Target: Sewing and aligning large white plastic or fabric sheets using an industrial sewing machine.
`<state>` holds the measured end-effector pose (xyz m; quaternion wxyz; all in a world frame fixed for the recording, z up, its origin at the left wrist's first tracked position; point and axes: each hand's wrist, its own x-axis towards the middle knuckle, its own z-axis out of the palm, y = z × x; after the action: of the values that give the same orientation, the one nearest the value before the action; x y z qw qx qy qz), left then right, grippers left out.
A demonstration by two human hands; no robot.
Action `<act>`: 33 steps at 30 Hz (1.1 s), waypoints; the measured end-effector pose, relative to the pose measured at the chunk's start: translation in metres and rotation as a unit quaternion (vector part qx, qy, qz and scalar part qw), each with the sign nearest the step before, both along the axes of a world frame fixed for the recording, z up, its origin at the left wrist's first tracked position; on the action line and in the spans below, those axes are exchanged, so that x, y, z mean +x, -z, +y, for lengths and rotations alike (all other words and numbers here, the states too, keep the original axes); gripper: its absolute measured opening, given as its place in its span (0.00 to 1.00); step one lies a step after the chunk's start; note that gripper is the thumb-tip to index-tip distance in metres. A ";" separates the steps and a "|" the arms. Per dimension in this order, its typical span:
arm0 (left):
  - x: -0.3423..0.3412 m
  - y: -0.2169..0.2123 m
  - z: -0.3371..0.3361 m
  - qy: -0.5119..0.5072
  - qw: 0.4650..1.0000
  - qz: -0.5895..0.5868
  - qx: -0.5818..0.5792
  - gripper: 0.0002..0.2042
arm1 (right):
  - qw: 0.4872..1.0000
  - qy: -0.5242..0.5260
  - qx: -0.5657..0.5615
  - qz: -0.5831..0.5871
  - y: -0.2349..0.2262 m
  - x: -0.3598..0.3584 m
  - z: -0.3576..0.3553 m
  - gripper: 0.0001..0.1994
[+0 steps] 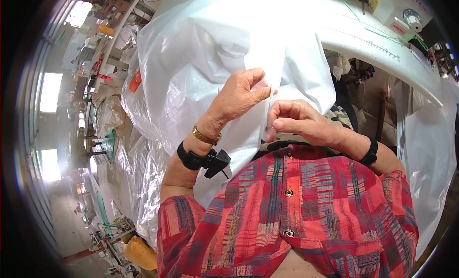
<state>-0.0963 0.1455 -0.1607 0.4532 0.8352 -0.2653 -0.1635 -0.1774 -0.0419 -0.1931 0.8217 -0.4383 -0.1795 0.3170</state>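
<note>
A large white plastic sheet [201,53] is draped over the work table and down toward my lap. My left hand [239,94] pinches a narrow folded edge of it between thumb and fingers. Just below and to the right, my right hand [306,124] has its fingers curled at the same edge, closed around it; its lowest fingertip is blurred. A gold watch [205,136] and a black strap with a small black device [216,163] are on my left wrist. Another black band [369,151] circles my right wrist.
A white sewing machine [397,13] with a round dial stands at the far right, green thread running from it. The curved white table edge [377,51] carries a ruler scale. Clear plastic [146,182] is heaped at left, near an orange bundle [141,253]. More white sheeting [430,154] hangs at right.
</note>
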 end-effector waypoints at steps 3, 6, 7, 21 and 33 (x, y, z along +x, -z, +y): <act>-0.003 0.017 0.001 -0.006 1.000 0.019 -0.019 0.13 | 0.999 0.009 -0.039 -0.004 0.002 0.002 0.003 0.06; -0.013 0.022 -0.007 -0.035 0.992 0.080 -0.088 0.11 | 0.998 0.026 -0.049 -0.013 -0.003 0.002 0.004 0.06; -0.015 0.023 -0.009 -0.051 0.988 0.094 -0.111 0.10 | 0.997 0.037 -0.058 -0.019 -0.006 0.003 0.004 0.06; -0.022 0.037 -0.007 -0.069 0.936 0.241 -0.249 0.11 | 0.900 0.010 -0.303 -0.314 -0.002 0.004 0.015 0.05; -0.020 0.021 -0.008 -0.103 0.936 0.259 -0.214 0.08 | 0.830 0.073 -0.337 -0.438 0.008 0.005 0.008 0.08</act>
<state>-0.1160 0.1374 -0.1812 0.6886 0.6699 -0.0799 -0.2658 -0.1723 -0.0338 -0.2009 0.4789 -0.7926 -0.3706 0.0716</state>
